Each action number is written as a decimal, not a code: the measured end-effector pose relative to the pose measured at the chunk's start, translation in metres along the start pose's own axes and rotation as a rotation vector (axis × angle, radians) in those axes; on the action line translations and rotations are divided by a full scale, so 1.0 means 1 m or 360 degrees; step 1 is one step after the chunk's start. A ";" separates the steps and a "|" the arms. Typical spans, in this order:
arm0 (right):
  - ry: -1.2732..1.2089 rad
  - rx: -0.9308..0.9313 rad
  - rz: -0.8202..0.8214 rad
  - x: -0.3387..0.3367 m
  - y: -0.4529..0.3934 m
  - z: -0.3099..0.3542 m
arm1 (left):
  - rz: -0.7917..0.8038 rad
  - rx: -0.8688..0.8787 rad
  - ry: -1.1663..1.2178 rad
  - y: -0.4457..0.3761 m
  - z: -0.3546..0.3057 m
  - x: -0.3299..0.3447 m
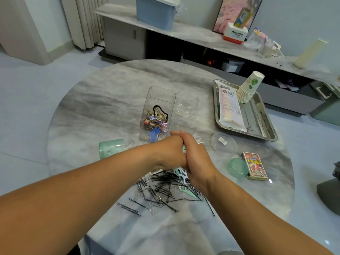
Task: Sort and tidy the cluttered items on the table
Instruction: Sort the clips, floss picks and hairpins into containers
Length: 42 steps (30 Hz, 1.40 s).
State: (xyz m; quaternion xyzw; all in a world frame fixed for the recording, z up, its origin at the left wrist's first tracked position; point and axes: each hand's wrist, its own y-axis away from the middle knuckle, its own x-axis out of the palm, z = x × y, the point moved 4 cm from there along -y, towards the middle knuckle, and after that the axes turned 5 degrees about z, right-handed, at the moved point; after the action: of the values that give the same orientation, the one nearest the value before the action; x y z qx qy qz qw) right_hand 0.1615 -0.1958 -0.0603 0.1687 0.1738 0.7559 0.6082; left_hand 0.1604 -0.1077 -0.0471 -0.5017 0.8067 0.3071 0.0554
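Note:
My left hand and my right hand are pressed together above the table, closed around a bundle of white and mint floss picks whose tips stick out past the fingers. Under the hands lies a heap of black bobby pins and silver clips, with a few more floss picks mixed in. Just beyond the hands stands a clear ribbed box holding hair clips. A mint tub lies on its side to the left, with floss picks in it.
A clear round cup stands right of the ribbed box. A steel tray at the right holds a white pouch and stacked paper cups. A clear lid, a mint lid and a card box lie near the right edge.

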 end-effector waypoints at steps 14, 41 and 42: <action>-0.0945 0.0074 -0.0037 -0.030 -0.008 0.023 | 0.0423 -0.0050 0.1395 0.009 0.006 -0.010; -0.0513 -0.0028 0.0148 -0.007 -0.010 0.013 | -0.0066 -0.0075 0.0698 0.011 0.012 -0.029; -0.0587 0.0007 0.0157 -0.006 -0.010 0.012 | -0.0033 -0.0090 0.0703 0.014 0.011 -0.033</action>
State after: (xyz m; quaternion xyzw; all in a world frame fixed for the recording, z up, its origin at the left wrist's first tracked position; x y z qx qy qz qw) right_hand 0.1772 -0.1993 -0.0545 0.3140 0.0526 0.7407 0.5917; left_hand 0.1624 -0.0719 -0.0368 -0.5665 0.7851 0.2117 -0.1336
